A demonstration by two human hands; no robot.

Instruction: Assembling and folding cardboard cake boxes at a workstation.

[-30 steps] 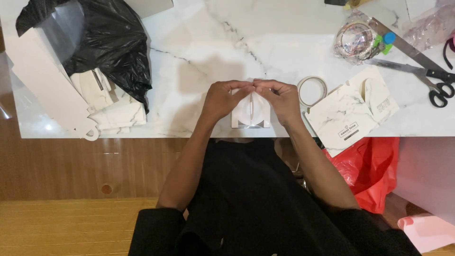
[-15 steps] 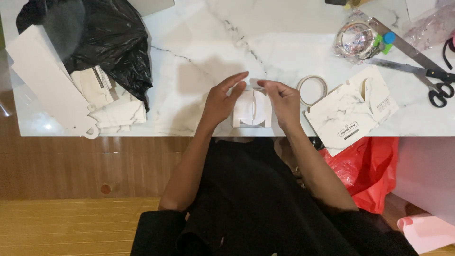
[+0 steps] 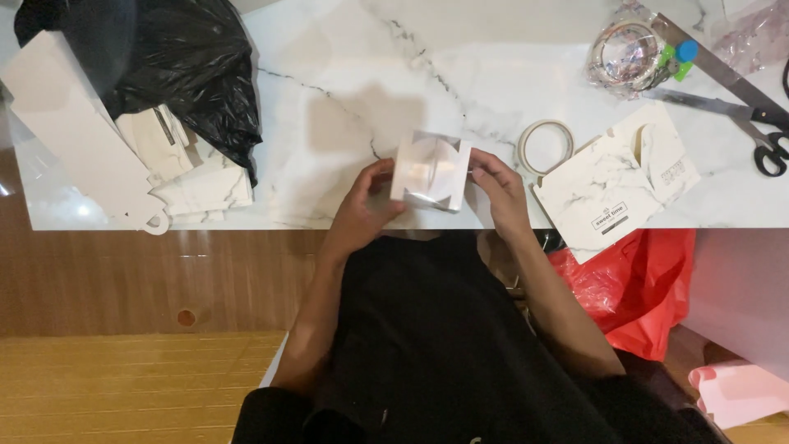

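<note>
A small white folded paper box (image 3: 431, 171) with a clear window is held above the near edge of the marble table (image 3: 345, 99). My left hand (image 3: 364, 207) grips its left side and my right hand (image 3: 498, 191) grips its right side. The box sits between both hands, its open face turned up toward me.
A black plastic bag (image 3: 177, 62) and a stack of flat white box blanks (image 3: 140, 156) lie at the left. A tape ring (image 3: 544, 146), a marbled flat card box (image 3: 620, 185), scissors (image 3: 740, 123) and a tape dispenser (image 3: 629, 53) lie at the right. A red bag (image 3: 637, 279) hangs below the table edge.
The box has been lifted and turned so its windowed face points up. Both hands have shifted from above it to its sides.
</note>
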